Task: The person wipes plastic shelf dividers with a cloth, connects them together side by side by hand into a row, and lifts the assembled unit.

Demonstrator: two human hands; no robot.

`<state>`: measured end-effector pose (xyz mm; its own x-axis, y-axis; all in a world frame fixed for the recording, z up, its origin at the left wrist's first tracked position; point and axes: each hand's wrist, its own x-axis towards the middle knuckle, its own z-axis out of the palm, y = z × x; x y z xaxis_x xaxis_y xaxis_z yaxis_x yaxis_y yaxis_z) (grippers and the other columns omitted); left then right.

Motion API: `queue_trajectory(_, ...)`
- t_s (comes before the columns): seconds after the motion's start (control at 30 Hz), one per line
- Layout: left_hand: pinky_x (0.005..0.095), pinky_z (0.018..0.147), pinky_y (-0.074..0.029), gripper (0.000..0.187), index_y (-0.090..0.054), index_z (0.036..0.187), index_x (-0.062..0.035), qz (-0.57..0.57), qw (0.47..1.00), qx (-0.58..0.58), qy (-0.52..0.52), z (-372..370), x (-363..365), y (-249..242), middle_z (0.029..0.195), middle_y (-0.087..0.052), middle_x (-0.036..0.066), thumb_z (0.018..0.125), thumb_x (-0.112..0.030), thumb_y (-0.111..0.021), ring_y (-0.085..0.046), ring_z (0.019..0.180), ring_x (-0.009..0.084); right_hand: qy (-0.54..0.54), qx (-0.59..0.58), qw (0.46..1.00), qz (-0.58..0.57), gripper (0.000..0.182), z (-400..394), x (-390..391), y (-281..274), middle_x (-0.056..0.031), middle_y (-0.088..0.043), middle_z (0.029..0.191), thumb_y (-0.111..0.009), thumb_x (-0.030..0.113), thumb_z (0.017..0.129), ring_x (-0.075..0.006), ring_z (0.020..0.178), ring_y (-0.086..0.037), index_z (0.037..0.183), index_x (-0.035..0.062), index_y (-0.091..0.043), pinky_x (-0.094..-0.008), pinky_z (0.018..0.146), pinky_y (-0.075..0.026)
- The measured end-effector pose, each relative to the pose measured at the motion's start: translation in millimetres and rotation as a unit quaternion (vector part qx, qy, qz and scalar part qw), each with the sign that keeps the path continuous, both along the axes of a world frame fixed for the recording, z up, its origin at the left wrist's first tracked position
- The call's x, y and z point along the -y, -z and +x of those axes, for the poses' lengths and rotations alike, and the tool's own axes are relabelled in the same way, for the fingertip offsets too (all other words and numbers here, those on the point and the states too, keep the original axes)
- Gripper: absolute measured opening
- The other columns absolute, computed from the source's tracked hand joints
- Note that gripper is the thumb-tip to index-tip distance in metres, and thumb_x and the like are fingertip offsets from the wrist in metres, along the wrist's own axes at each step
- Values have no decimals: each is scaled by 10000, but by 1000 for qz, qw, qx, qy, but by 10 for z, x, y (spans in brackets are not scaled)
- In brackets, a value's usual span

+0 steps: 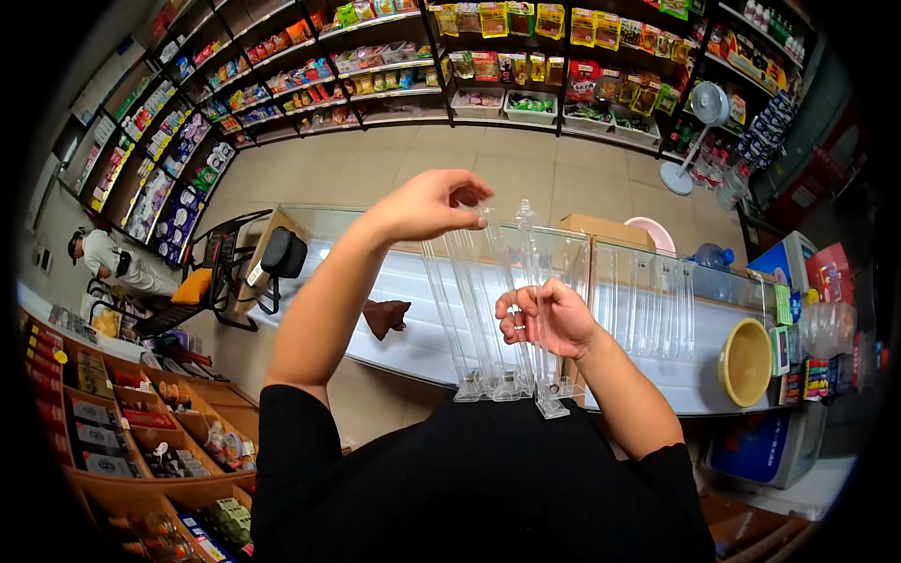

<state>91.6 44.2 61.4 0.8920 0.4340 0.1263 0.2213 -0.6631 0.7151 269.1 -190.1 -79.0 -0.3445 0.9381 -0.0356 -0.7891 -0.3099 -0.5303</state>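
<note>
Clear plastic strips (488,310), four or so, exact count unclear, stand upright in a bundle. Right hand (544,319) is wrapped around their middle; left hand (436,202) pinches the top ends. Beyond the hands, a glass worktop (413,310). Right of them, one yellow bowl (746,361), contents not visible.

Several clear plastic strips (488,310) stand bunched together, nearly upright, fanning slightly apart toward their tops. Each is long, narrow and see-through, with a small flat foot at the bottom; one foot sits lower and apart from the rest.
</note>
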Motion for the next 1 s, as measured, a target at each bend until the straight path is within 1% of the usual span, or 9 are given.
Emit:
queue_trajectory(0.03,330,1016,-559,478,-623,1382,52,-166,980,-69,80,78,-45,-34,1307,-714,128,972,-133,-785,-707,1165,196,-2,7,1000,0,388,-13,3,-23,-189,-675,1201,-405,314,1042,-323,994,-687,779,71,-556,-478,925,-592)
queue_trajectory(0.17,312,919,-606,244,-697,1202,46,-273,929,-203,149,293,-168,-59,1081,-789,112,976,-41,-719,-768,998,186,-5,46,999,-1,402,-13,21,-111,-203,-673,1199,-412,314,1046,-355,1029,-694,786,52,-570,-519,943,-586)
queue_trajectory(0.2,319,838,-631,144,-718,1095,38,-286,923,-201,160,299,-143,-68,976,-796,104,965,-23,-711,-783,889,182,-3,45,999,-1,402,-17,42,-122,-203,-673,1199,-412,314,1046,-355,1029,-694,786,52,-570,-519,943,-586)
queue_trajectory(0.4,312,763,-636,116,-733,1040,27,-291,919,-216,153,245,-48,-85,946,-795,92,967,-60,-754,-790,873,178,27,86,995,-37,445,-25,157,-312,-217,-679,1151,-406,332,1070,-392,1116,-702,819,30,-616,-613,996,-583)
queue_trajectory(0.5,311,760,-636,127,-734,1042,21,-290,922,-213,144,204,-41,-75,946,-795,84,964,-71,-772,-791,865,177,91,140,985,-28,400,33,179,-309,-221,-707,1124,-464,325,1086,-410,1084,-730,848,30,-591,-628,876,-634)
queue_trajectory(0.57,311,757,-637,131,-735,1043,19,-294,922,-210,138,178,-34,-63,948,-795,80,962,-74,-779,-791,862,177,148,300,940,-73,341,29,219,-476,-207,-707,1121,-524,307,1086,-382,1015,-751,935,11,-601,-536,749,-675)
queue_trajectory(0.63,309,746,-636,147,-737,1051,12,-279,927,-209,137,164,-21,-74,956,-797,71,958,-88,-791,-792,860,172,154,336,926,-76,280,38,224,-511,-189,-706,1109,-561,288,1080,-357,947,-765,1078,8,-581,-479,680,-679)
queue_trajectory(0.8,306,741,-635,174,-740,1063,2,-264,932,-210,132,154,28,-134,966,-800,64,952,-113,-809,-793,854,168,205,417,884,-53,376,64,258,-582,-132,-693,1111,-461,393,1075,-156,848,-603,1259,77,-545,-314,604,-532)
queue_trajectory(1.0,308,723,-638,209,-743,1075,3,-266,933,-207,126,153,26,-125,961,-803,67,943,-134,-828,-795,842,169,244,451,858,-28,403,-33,259,-665,-109,-689,1135,-436,384,1097,-117,846,-491,1285,40,-529,-280,627,-479)
